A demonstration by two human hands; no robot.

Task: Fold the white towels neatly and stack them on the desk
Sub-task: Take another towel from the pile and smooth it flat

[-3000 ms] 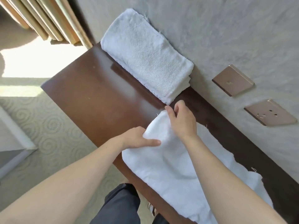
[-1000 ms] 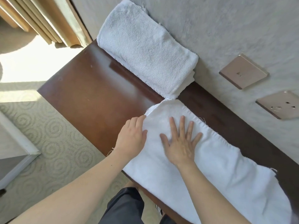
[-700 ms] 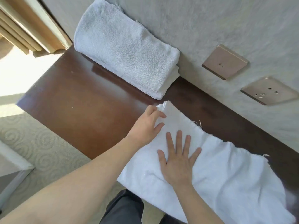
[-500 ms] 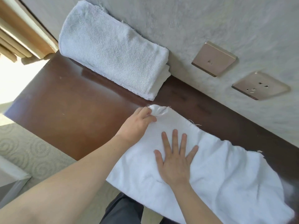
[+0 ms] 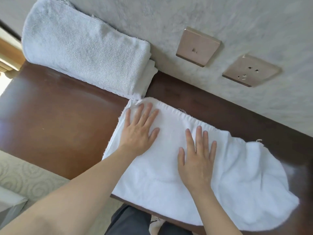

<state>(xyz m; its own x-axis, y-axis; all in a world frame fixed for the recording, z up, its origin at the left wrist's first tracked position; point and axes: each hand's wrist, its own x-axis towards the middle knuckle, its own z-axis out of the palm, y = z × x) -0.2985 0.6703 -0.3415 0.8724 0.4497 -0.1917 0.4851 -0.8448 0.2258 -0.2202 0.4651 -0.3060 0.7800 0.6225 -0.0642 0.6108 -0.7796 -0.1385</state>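
A white towel (image 5: 237,180) lies spread lengthwise along the front of the dark wooden desk (image 5: 55,126), its right end rumpled. My left hand (image 5: 138,129) presses flat on its left end, fingers straight and spread. My right hand (image 5: 196,160) lies flat near the towel's middle, fingers spread too. A folded stack of white towels (image 5: 84,46) rests at the back left against the wall, its near corner almost touching the spread towel.
Two bronze wall plates, a switch (image 5: 198,46) and a socket (image 5: 250,70), sit on the textured wall behind the desk. Patterned carpet (image 5: 25,177) lies left of the desk. My dark trousers (image 5: 132,221) show below the desk's front edge.
My left hand let go of the towel's far left corner and now lies flat on that end. My right hand slid a little to the right, still flat.
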